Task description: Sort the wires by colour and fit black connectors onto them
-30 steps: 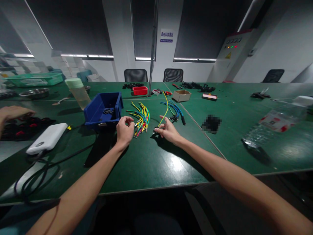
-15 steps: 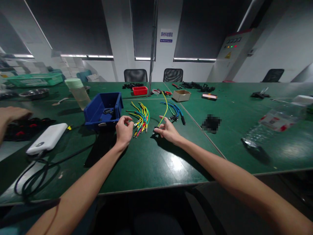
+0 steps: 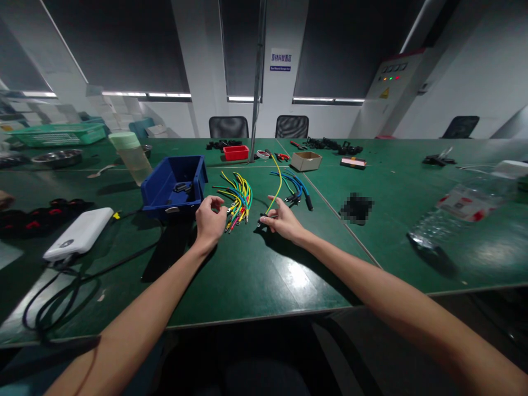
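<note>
A wide green counter [image 3: 247,280] spreads out before me, a blue bin [image 3: 157,195] standing on it. Beside the bin lies a bundle of coloured wires [image 3: 241,202], the left hand [image 3: 211,220] curled right next to it; whether that grip holds anything I can't tell. The right hand [image 3: 284,221], near some blue wires [image 3: 306,192], has its grip closed on one yellow-green wire [image 3: 281,180], which curves away between the two groups. A small black piece [image 3: 263,218] shows at the thumb.
</note>
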### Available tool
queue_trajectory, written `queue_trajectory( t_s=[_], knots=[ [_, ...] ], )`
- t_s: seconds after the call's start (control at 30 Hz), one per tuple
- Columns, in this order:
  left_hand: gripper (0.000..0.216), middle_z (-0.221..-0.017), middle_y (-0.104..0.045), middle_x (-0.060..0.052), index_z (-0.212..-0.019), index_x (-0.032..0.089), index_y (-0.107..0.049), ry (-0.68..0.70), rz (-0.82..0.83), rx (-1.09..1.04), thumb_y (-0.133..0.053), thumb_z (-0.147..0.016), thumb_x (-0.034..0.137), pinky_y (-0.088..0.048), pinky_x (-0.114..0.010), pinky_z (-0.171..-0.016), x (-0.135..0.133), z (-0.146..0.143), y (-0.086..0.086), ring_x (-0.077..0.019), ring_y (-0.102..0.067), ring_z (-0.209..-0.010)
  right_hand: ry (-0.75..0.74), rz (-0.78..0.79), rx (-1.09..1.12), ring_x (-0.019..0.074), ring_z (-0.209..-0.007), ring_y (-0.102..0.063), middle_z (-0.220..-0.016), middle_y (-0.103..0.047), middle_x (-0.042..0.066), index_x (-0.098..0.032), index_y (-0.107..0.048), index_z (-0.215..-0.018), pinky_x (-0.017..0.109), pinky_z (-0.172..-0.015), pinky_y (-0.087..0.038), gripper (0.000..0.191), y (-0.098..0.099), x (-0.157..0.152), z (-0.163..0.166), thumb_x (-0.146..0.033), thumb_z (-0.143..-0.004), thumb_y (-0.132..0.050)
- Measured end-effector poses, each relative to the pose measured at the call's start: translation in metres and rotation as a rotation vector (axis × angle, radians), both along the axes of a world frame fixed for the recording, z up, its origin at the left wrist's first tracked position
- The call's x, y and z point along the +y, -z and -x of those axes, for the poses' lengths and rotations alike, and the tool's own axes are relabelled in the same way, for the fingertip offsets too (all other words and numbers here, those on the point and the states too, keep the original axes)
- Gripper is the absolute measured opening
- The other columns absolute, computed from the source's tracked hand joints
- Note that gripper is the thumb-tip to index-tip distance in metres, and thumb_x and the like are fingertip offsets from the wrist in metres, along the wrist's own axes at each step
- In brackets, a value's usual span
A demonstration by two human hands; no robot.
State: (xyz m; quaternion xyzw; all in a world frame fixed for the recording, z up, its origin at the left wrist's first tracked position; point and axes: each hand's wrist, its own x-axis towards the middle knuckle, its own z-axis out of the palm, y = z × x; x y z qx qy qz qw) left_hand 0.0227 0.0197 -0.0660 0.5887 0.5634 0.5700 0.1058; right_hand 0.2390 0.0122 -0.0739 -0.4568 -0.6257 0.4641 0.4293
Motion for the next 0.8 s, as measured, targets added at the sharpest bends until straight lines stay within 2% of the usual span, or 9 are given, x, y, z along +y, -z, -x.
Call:
queue_trajectory(
  t_s=[0.27,0.57,0.8],
  knots=[
    [0.013,-0.073,-0.058,0.001,-0.078,0.017,-0.057,0.022,0.035,0.024,-0.055,-0.066,0.015,-0.043,-0.024,-0.064,0.0019,0.0015,0.0026,-0.0133,-0.054,-0.066,-0.031,-0.001,-0.011,0.0065,-0.042,-0.048,-0.064,-0.048,-0.010,-0.021,-0.026,-0.136,0.018,-0.039,-0.035,0.076,0.0005,0.0016,-0.0004,-0.024,-0.072,-0.067],
    [0.012,-0.067,-0.053,0.003,-0.077,0.017,-0.057,0.031,0.073,0.004,-0.056,-0.066,0.016,-0.040,-0.023,-0.060,-0.0030,-0.0002,-0.0041,-0.0115,-0.050,-0.060,-0.028,0.031,0.026,0.0061,-0.044,-0.047,-0.064,-0.046,-0.009,-0.020,-0.028,-0.136,0.017,-0.041,-0.035,0.075,-0.0019,0.0012,-0.0006,-0.025,-0.072,-0.067],
    [0.010,-0.060,-0.045,0.005,-0.076,0.017,-0.056,0.082,0.043,-0.043,-0.054,-0.067,0.016,-0.036,-0.021,-0.054,-0.0007,0.0011,-0.0006,-0.0097,-0.044,-0.054,-0.017,0.043,0.046,0.0058,-0.044,-0.047,-0.064,-0.046,-0.010,-0.020,-0.028,-0.137,0.018,-0.041,-0.035,0.077,-0.0025,0.0007,0.0004,-0.025,-0.071,-0.068]
  ],
)
